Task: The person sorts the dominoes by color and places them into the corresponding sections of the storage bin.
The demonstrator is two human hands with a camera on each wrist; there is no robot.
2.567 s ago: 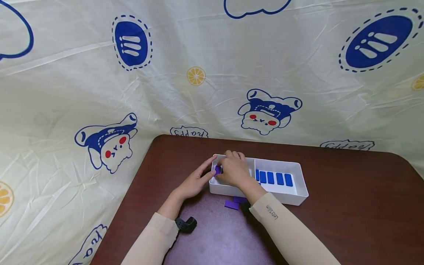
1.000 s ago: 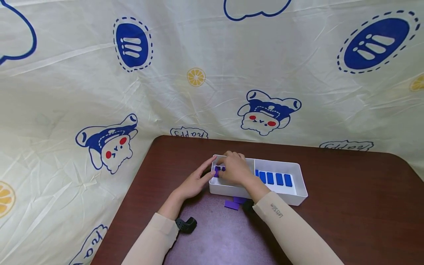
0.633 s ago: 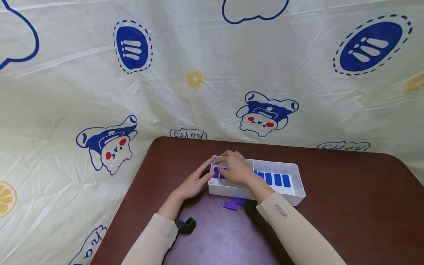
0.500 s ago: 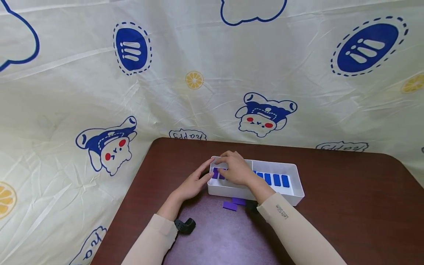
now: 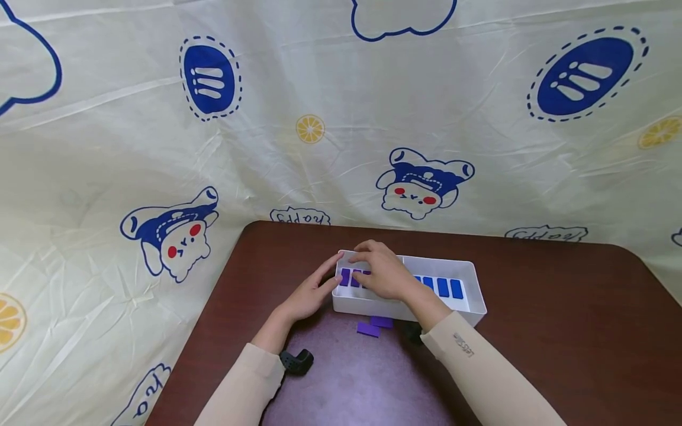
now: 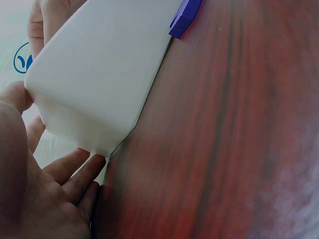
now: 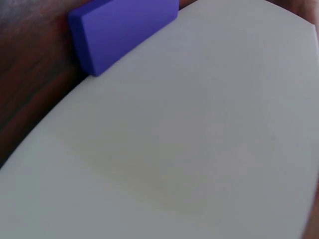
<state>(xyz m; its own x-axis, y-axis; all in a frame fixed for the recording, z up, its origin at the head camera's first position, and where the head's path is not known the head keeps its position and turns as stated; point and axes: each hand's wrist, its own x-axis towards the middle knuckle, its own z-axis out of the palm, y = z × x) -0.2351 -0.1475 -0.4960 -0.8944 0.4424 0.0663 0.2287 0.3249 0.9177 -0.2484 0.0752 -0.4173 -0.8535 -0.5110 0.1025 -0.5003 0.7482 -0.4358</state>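
A long white box (image 5: pixel 354 304) with a divider stands on the table. My left hand (image 5: pixel 303 300) touches its left end with nearly straight fingers, as the left wrist view shows of the fingers (image 6: pixel 75 169). Over the left compartment is my right hand (image 5: pixel 386 275), thumb and fingers spread apart, with no piece visible in its grasp. Purple blocks (image 5: pixel 345 277) lie in a row beneath it, partly covered by the hand. The right compartment holds a row of blue blocks (image 5: pixel 443 287) on a white base. In the right wrist view the box wall (image 7: pixel 199 114) hides the right hand's fingers.
Two loose purple blocks (image 5: pixel 368 329) lie on the brown table (image 5: pixel 554 319) just in front of the box; one purple block (image 7: pixel 129 32) shows close up in the right wrist view. A patterned white cloth (image 5: pixel 341 171) hangs behind the table.
My right hand has moved rightward along the left compartment, uncovering more purple blocks in the row. The left hand stays at the box's end. The head view has shifted slightly.
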